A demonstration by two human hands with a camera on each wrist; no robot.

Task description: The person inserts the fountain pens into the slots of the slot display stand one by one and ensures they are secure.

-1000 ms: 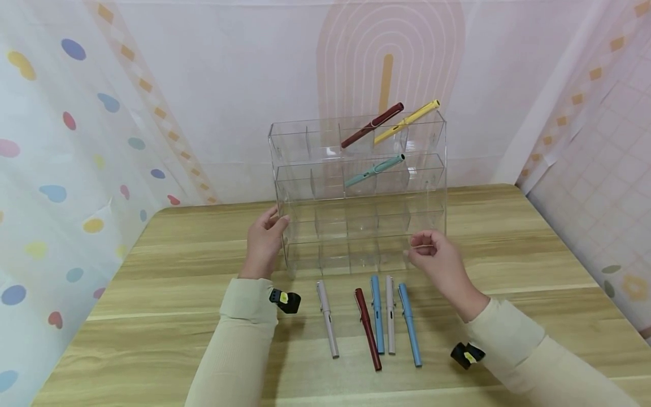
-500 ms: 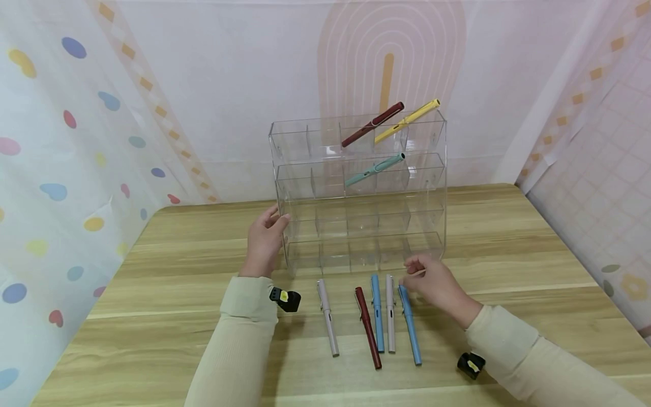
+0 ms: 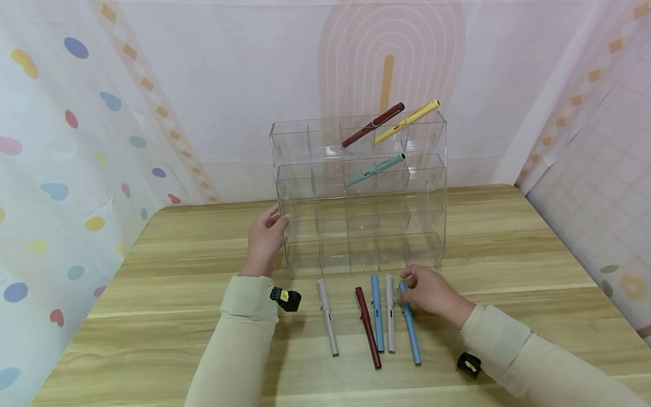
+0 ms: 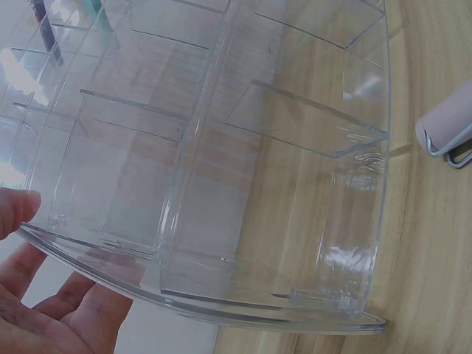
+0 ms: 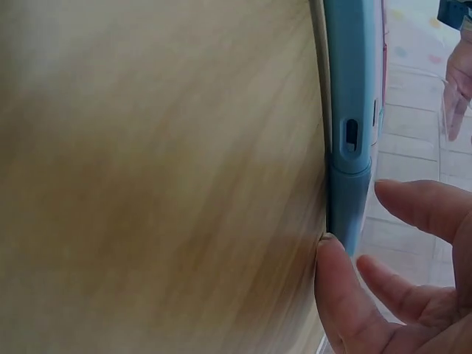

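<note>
A clear acrylic rack with tiers of compartments stands upright on the table. My left hand holds its left side edge, thumb in front and fingers behind; the left wrist view shows that side panel between them. My right hand is at the cap end of the rightmost blue pen, which lies on the table. In the right wrist view, one fingertip touches this pen, while another digit stands slightly apart from it across the barrel. The thumb and fingers are bent, not closed on it.
Left of that pen lie a pale lilac pen, another blue pen, a dark red pen and a second lilac pen. The rack bears a maroon pen, a yellow pen and a teal pen, all leaning.
My right hand has come down from the rack's lower right corner to the cap end of the rightmost blue pen. The left hand, the rack and the pens have stayed in place.
</note>
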